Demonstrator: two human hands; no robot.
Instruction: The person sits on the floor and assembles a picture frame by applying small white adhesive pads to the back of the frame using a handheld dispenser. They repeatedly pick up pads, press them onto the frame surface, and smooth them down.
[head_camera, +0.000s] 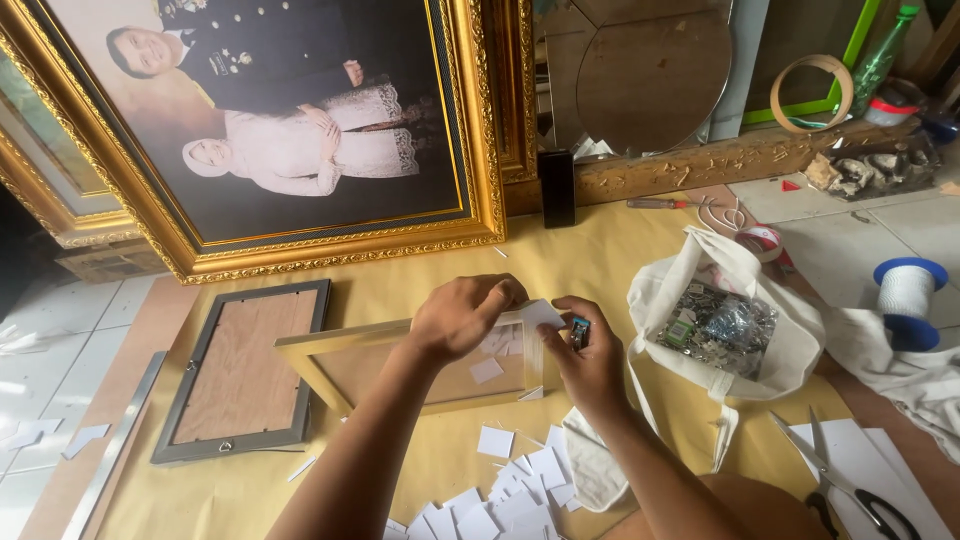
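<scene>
At the bottom centre of the frame lies a heap of small white cards (505, 490), spread over tan paper (420, 270) that covers the floor. At the lower right, scissors (845, 480) lie on white sheets (880, 455).

Just above the cards, both forearms reach up from the bottom edge to a pale wooden frame (330, 350) lying flat at the centre. The left hand (460, 318) is curled, fingers pinching a white card (537, 315) at the frame's right end. The right hand (590, 360) is closed around a small dark tool (580, 330), held just beside that same card. More white cards lie inside the frame, under the hands.

To the left, a grey frame (240, 375) lies face down, its brown backing board showing. A metal strip (110, 450) lies along the paper's left edge, with a few white scraps on the tiles beyond.

To the right of the hands, a white cloth bag (680, 285) stands open; it holds a mass of small metal parts and a few small coloured packets. Further right, a blue spool (908, 300) of white thread sits on white cloth.

Beyond, at the upper left, a large gold-framed portrait (290, 130) leans upright. At the top right, a round mirror (655, 80) leans against the wall, with a tape roll (810, 95) and a green bottle (880, 55) nearby.
</scene>
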